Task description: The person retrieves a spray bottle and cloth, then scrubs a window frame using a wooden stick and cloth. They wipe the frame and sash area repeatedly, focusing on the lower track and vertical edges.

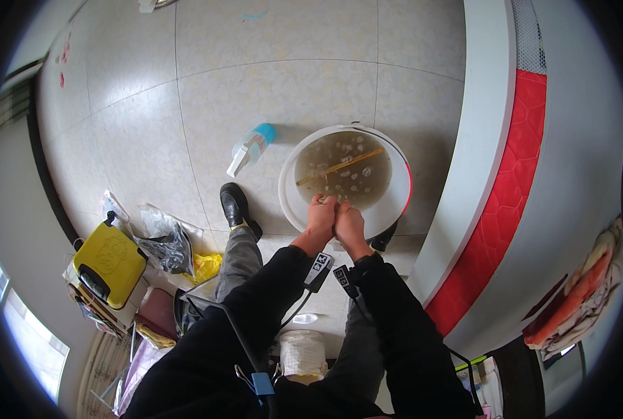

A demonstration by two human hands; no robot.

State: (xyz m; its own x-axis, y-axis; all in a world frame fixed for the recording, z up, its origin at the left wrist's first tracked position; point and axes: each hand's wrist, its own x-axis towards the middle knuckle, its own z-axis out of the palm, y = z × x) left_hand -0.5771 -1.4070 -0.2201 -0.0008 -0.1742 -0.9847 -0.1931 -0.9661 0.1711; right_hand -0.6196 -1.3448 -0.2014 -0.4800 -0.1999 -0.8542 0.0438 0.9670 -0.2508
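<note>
A round white bucket (290,183) with a red stripe on its right side stands on the floor in front of me. It holds murky brown water (325,155) with patches of foam on top. Across the water lies a thin yellowish-brown stick (346,166). My left hand (321,216) and my right hand (349,222) are closed side by side over the bucket's near part. Their fingers curl together around something small and pale that I cannot make out.
A spray bottle with blue liquid (255,143) lies on the tiled floor left of the bucket. Plastic bags (171,244) and a yellow case (110,265) are at the left. A white panel with a red band (507,167) runs along the right. A white roll (302,353) stands between my legs.
</note>
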